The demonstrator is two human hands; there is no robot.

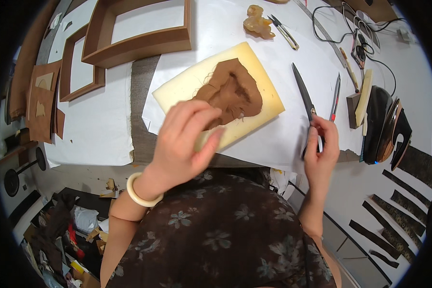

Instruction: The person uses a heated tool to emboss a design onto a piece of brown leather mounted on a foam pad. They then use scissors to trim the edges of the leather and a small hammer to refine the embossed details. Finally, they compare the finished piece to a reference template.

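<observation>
A yellow foam block (266, 62) lies at a slant on the table. On it rests a crumpled brown piece of cloth or leather (233, 89), with loose threads at its left edge and a dark patch in the middle. My left hand (185, 137), wearing a cream bangle, is over the near left part of the block, covering the brown piece's lower edge. Its thumb and bent fingers are apart, with nothing visible between them. To the right of the block, my right hand (323, 144) has its fingers around the handles of black scissors (303, 91), whose blades point away from me.
Brown open frames (144, 48) stand at the far left, near brown pieces (43, 101). An amber lump (258, 23) and thread snips (285, 33) lie at the back. A red-marked slim tool (336, 98), cables (353, 29) and an iron-like black object (378, 125) are on the right.
</observation>
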